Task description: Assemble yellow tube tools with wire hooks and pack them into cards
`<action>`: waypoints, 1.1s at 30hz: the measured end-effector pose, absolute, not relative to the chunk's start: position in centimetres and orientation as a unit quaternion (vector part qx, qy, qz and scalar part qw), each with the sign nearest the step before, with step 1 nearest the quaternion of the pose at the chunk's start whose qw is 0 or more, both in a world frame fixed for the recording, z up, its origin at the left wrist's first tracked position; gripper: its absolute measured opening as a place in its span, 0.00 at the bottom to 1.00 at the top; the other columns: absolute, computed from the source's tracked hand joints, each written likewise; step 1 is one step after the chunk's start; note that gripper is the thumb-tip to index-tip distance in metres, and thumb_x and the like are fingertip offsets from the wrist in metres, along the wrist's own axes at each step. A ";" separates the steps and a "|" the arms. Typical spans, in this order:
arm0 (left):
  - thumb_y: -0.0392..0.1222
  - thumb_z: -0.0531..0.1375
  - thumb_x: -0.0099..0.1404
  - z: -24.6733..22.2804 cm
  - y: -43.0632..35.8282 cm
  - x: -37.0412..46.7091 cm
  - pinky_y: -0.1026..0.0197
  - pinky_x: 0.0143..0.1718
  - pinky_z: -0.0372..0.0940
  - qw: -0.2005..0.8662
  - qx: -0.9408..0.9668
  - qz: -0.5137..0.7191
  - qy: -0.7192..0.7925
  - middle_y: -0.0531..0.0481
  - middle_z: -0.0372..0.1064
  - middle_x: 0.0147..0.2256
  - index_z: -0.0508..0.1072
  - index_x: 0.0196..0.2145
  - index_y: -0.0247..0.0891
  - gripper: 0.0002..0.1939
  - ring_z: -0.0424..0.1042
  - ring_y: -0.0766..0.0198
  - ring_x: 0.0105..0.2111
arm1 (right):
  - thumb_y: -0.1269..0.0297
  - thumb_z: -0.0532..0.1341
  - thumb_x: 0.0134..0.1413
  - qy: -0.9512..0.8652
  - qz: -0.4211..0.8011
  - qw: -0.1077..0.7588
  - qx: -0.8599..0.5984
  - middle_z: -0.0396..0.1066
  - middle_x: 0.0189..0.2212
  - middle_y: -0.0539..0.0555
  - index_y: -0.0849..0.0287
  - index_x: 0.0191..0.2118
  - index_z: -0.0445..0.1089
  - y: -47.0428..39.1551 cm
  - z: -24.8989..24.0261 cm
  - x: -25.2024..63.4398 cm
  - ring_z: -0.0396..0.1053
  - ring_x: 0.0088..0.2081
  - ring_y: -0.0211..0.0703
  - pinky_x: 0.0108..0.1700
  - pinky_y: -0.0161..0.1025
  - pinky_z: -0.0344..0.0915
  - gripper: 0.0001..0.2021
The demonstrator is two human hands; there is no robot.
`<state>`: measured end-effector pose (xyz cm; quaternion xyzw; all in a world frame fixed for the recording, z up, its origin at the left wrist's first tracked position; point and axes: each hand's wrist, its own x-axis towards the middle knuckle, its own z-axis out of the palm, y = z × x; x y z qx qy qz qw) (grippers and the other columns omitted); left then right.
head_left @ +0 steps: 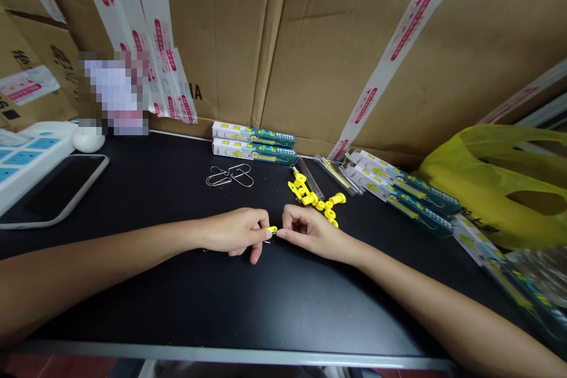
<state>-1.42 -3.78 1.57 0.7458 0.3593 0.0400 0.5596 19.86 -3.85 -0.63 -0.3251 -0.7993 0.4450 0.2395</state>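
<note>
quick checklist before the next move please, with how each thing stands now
1. Left hand holding the small yellow piece: ok, pinched at the fingertips.
2. Right hand in position: ok, fingertips close beside the piece's end.
3. What the right fingertips pinch, if anything: cannot tell, too small.
4. Loose yellow parts near: ok, just beyond the right hand.
5. Bent metal wires apart from both hands: ok.
6. Phone apart from both hands: ok.

the person's bare left forearm (110, 261) and right forearm (425, 298) angle inward; the left hand (241, 230) pinches, lower fingers (256, 253) loosely extended, just beside the curled right hand (315, 234).
</note>
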 end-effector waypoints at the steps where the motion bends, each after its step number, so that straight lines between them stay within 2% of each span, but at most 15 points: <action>1: 0.49 0.48 0.67 1.6 -3.8 -1.4 0.70 0.13 0.48 0.558 0.748 0.039 0.358 0.55 0.70 0.22 0.58 0.33 0.38 0.11 0.54 0.74 0.12 | 0.57 0.61 0.55 -0.806 0.439 0.232 -0.322 0.55 0.23 0.45 0.59 0.26 0.57 -3.8 -0.6 19.9 0.51 0.24 0.32 0.25 0.31 0.51 0.15; 12: 0.45 0.47 0.68 1.9 -3.8 -1.5 0.70 0.13 0.47 0.575 0.737 0.013 0.354 0.56 0.68 0.20 0.55 0.33 0.39 0.08 0.51 0.74 0.11 | 0.55 0.62 0.53 -0.814 0.388 0.262 -0.344 0.55 0.20 0.45 0.58 0.24 0.56 -4.3 -0.9 19.7 0.52 0.23 0.33 0.24 0.32 0.50 0.18; 21: 0.47 0.45 0.68 2.1 -4.6 -1.4 0.69 0.14 0.49 0.543 0.755 0.025 0.367 0.57 0.68 0.21 0.53 0.32 0.41 0.09 0.54 0.72 0.13 | 0.54 0.62 0.53 -0.809 0.378 0.276 -0.355 0.54 0.20 0.44 0.58 0.23 0.55 -4.6 -0.8 19.5 0.52 0.23 0.33 0.24 0.32 0.49 0.18; 27: 0.45 0.45 0.68 2.7 -5.1 -1.1 0.69 0.18 0.51 0.504 0.773 0.025 0.384 0.56 0.69 0.21 0.53 0.31 0.40 0.09 0.56 0.73 0.14 | 0.54 0.63 0.52 -0.801 0.382 0.285 -0.361 0.55 0.20 0.44 0.58 0.24 0.55 -4.6 -0.8 19.3 0.51 0.22 0.33 0.24 0.32 0.49 0.18; 33: 0.48 0.45 0.68 2.5 -4.9 -1.3 0.68 0.15 0.49 0.541 0.754 0.022 0.372 0.57 0.69 0.22 0.53 0.33 0.41 0.10 0.54 0.72 0.14 | 0.52 0.63 0.51 -0.784 0.403 0.294 -0.368 0.55 0.20 0.44 0.58 0.23 0.55 -4.6 -0.8 19.3 0.51 0.23 0.33 0.24 0.32 0.49 0.19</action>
